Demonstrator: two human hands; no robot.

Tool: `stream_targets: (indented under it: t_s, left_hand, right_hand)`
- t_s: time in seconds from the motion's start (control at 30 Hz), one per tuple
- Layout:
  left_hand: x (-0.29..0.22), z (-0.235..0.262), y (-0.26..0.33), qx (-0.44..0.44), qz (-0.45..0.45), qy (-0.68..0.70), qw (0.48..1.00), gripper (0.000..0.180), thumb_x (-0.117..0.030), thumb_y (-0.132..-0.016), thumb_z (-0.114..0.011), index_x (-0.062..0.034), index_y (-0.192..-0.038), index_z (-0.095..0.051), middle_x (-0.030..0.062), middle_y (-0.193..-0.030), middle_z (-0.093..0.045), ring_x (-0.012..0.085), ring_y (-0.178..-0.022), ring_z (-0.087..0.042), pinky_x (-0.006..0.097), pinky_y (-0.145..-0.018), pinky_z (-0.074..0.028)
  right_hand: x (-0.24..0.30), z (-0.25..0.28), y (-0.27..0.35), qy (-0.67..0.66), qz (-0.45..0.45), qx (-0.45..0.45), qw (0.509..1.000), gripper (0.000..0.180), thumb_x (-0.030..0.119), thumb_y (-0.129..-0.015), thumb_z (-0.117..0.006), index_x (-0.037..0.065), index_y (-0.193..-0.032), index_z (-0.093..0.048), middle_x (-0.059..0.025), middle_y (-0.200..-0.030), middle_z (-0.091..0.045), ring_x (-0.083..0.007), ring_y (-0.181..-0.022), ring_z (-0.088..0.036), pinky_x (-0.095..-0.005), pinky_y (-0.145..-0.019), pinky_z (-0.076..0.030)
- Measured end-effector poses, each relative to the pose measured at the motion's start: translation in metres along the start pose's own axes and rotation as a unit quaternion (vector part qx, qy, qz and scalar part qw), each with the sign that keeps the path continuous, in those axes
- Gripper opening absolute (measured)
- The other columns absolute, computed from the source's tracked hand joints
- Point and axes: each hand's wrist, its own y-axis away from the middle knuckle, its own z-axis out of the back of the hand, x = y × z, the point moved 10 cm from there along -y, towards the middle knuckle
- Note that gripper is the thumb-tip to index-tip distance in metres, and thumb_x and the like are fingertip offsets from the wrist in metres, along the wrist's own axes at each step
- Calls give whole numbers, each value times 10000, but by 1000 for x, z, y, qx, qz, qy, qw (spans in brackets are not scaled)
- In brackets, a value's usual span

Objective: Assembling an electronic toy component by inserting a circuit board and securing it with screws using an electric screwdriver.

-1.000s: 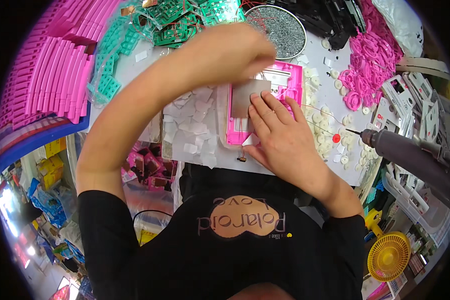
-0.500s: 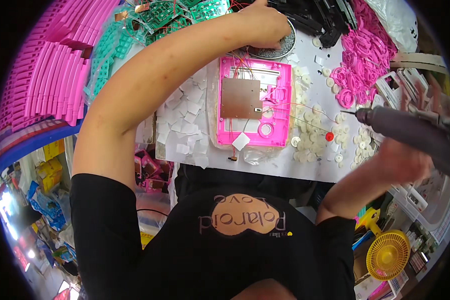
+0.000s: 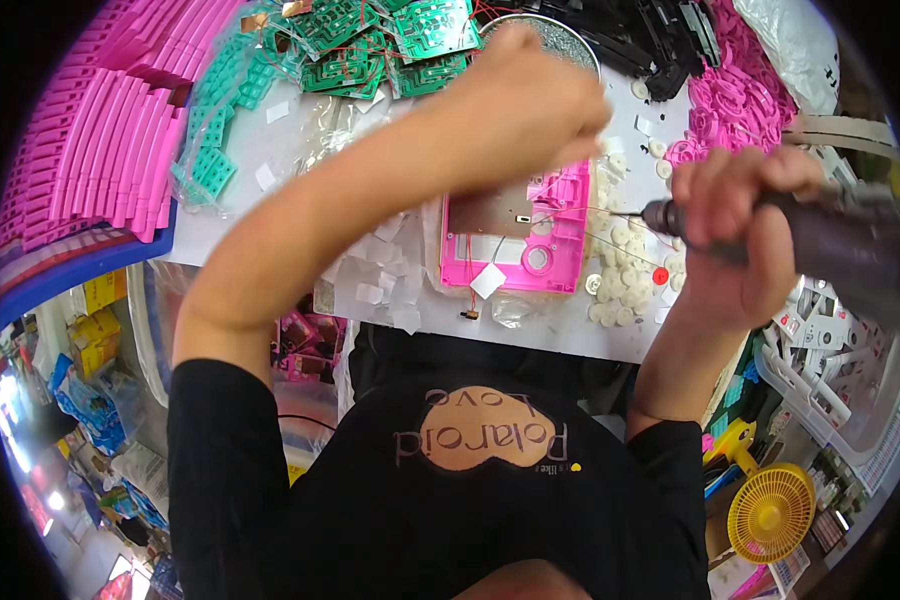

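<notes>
A pink plastic housing [image 3: 535, 255] with a brown board inside lies on the white worktable [image 3: 300, 160]. My left hand [image 3: 530, 95] hovers just above its top edge, fingers pinched together; what they pinch is too small to make out. My right hand [image 3: 735, 235] grips a dark electric screwdriver [image 3: 820, 235], held level, its thin bit pointing left toward the right side of the housing. A small white paper tag on a wire hangs at the housing's near edge.
Green circuit boards [image 3: 370, 35] and a round metal dish lie at the back. Pink curved parts [image 3: 90, 150] fill a bin on the left. White discs [image 3: 625, 285], pink rings [image 3: 745, 90], black parts, and a yellow fan [image 3: 770, 510] lie to the right.
My right hand has swung the screwdriver in from the right toward the housing. My left hand has drawn back from the far dish to just above the housing.
</notes>
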Motion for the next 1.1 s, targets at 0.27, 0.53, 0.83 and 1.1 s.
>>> stream_targets:
  t_s: [0.27,0.53,0.83,1.1]
  left_hand:
    - [-30,-21,87,-62,86,301,948,157,-73,-842,-732,-125,-990,-721,15,-906,-719,167,-871,-666,402,-1029,-340]
    - [-27,-19,85,-64,94,284,952,116,-79,-816,-736,-100,-925,-700,24,-858,-690,201,-828,-654,423,-1015,-351]
    - [48,-5,-16,-137,23,-47,989,139,-207,-812,-739,-99,-898,-724,52,-898,-702,246,-866,-659,355,-830,-470]
    - [87,-53,-68,-20,71,-127,989,216,-198,-842,-574,-96,-831,-765,127,-919,-732,307,-963,-675,520,-875,-414]
  right_hand:
    - [4,-47,17,-30,-41,76,996,247,274,-971,-673,154,-1114,-510,45,-749,-541,-92,-606,-480,-284,-649,-449]
    - [-10,-49,23,-36,-44,63,996,278,253,-937,-709,145,-1085,-501,32,-719,-541,-103,-564,-494,-294,-597,-460]
    - [-9,-24,23,-80,-12,-5,997,323,128,-890,-748,76,-1066,-482,-52,-698,-533,-165,-571,-501,-340,-563,-455]
    - [-15,-24,28,-72,-15,14,997,295,112,-912,-708,69,-1070,-463,-60,-709,-536,-155,-585,-508,-320,-540,-454]
